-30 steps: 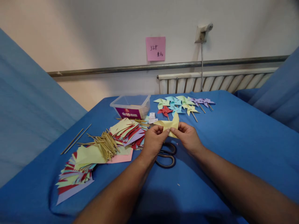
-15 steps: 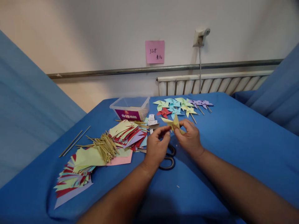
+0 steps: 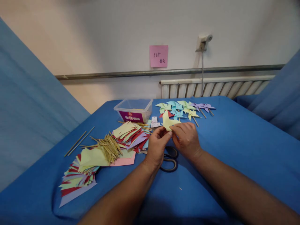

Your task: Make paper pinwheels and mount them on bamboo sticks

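Observation:
A pale yellow paper pinwheel [image 3: 168, 121] is pinched between both my hands above the table. My left hand [image 3: 159, 142] grips its lower left side with thumb and fingers. From the right, my right hand [image 3: 187, 137] has its fingertips closed on the paper's lower edge. Under my hands lie scissors [image 3: 170, 165], their dark handles showing and most of the blades hidden. Behind the held paper, several finished pinwheels [image 3: 178, 107] in green, blue, purple, yellow and red lie on the blue cloth; the red one is partly covered.
Left of my hands are stacks of cut coloured paper [image 3: 131, 134], a heap of thin sticks [image 3: 109, 148] and a fanned paper pile [image 3: 77, 181]. A clear plastic box [image 3: 134, 115] stands behind them, small white boxes [image 3: 154, 121] beside it. Blue curtains [image 3: 28, 93] hang at both sides.
The yellow pinwheel has been turned in my hands, so one blade now points up. My right hand has shifted its fingers to the lower edge. The view has tilted slightly.

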The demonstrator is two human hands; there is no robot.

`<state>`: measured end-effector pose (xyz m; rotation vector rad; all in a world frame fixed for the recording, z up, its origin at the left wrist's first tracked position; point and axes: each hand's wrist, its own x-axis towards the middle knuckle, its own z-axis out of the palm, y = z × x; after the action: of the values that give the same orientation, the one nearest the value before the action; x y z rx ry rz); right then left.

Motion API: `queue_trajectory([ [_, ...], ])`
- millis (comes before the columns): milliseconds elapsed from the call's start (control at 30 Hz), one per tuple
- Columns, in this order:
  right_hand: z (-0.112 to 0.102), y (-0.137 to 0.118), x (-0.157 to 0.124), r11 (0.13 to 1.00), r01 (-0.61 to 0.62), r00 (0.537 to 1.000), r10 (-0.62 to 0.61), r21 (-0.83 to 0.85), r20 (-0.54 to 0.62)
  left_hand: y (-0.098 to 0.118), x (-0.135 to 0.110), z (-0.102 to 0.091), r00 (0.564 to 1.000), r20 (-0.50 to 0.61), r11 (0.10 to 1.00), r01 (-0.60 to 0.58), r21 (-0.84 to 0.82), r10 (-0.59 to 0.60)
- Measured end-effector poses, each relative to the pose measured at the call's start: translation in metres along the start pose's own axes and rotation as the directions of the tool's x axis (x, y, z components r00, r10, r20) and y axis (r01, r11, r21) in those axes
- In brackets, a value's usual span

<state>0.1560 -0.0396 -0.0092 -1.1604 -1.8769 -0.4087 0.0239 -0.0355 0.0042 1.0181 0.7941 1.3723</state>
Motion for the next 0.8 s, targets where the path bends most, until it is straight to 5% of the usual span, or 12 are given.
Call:
queue_trajectory([
  [233, -0.003, -0.013, -0.001, 0.999, 0.031, 0.993, -0.028, -0.024, 0.118, -0.001, 0.009, -0.005, 0.996, -0.079, 0.993, 0.036, -0.111, -0.045],
  [567, -0.013, -0.015, -0.004, 0.997, -0.026, 0.993, 0.017, 0.075, 0.115, -0.003, 0.014, -0.013, 0.988, -0.148, 0.998, 0.054, 0.013, -0.051],
  [700, -0.015, -0.005, -0.006, 0.94, -0.211, 0.974, 0.226, 0.268, -0.026, -0.003, 0.013, -0.014, 0.982, -0.172, 0.982, 0.106, 0.155, -0.079],
  [800, -0.007, 0.003, -0.006, 0.717, -0.458, 0.872, 0.478, 0.526, 0.107, -0.001, 0.012, -0.012, 0.982, -0.158, 0.959, 0.143, 0.245, -0.106],
])
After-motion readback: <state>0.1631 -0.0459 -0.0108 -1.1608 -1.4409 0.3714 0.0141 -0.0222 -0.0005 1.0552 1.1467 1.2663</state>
